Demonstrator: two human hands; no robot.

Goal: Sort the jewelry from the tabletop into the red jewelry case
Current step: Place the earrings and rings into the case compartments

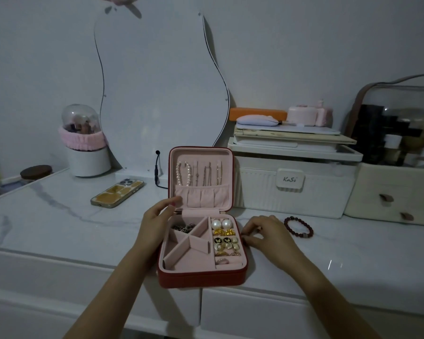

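The red jewelry case (201,278) lies open at the front edge of the marble tabletop, its lid upright. A pearl strand (183,172) and thin chains hang in the pink lid. Pearl and gold earrings (224,234) fill the right column, and dark metal pieces (184,227) lie in the upper left compartment. My left hand (156,223) rests on the case's left side, thumb near the hinge. My right hand (267,234) sits with curled fingers against the case's right wall; I cannot tell whether it pinches anything. A dark red bead bracelet (298,226) lies on the table right of it.
A phone (118,192) lies face down at the back left. A white storage box (296,184) with stacked items stands behind the case, a clear-lidded cosmetics organiser (397,172) at far right. A wavy mirror (157,81) leans on the wall beside a white pot (88,160).
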